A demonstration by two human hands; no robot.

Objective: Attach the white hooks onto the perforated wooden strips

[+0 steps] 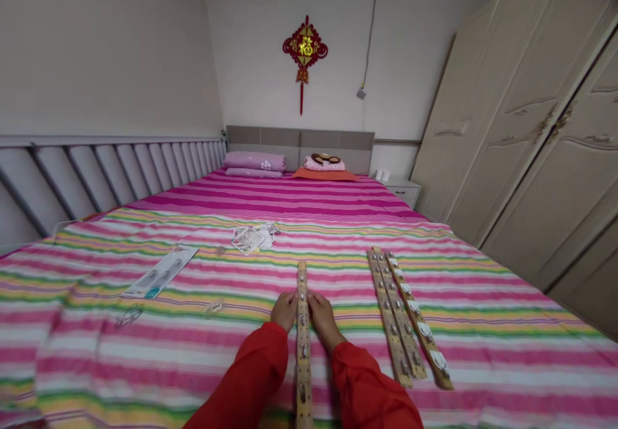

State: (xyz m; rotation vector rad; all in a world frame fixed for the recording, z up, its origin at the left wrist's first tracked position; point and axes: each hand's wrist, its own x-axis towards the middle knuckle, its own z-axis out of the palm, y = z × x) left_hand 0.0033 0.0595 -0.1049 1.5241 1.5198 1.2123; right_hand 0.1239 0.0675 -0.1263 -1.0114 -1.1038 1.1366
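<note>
Nearly closed, the left hand (pixel 284 310) and right hand (pixel 322 319) are clasped against opposite edges of a wooden hook rail (pixel 302 352), which is laid lengthwise on a striped bedspread (pixel 91 364). Three more rails (pixel 398 316) are set side by side to the right, and a packaging card (pixel 161 272) and papers (pixel 251 238) are left farther ahead.
</note>
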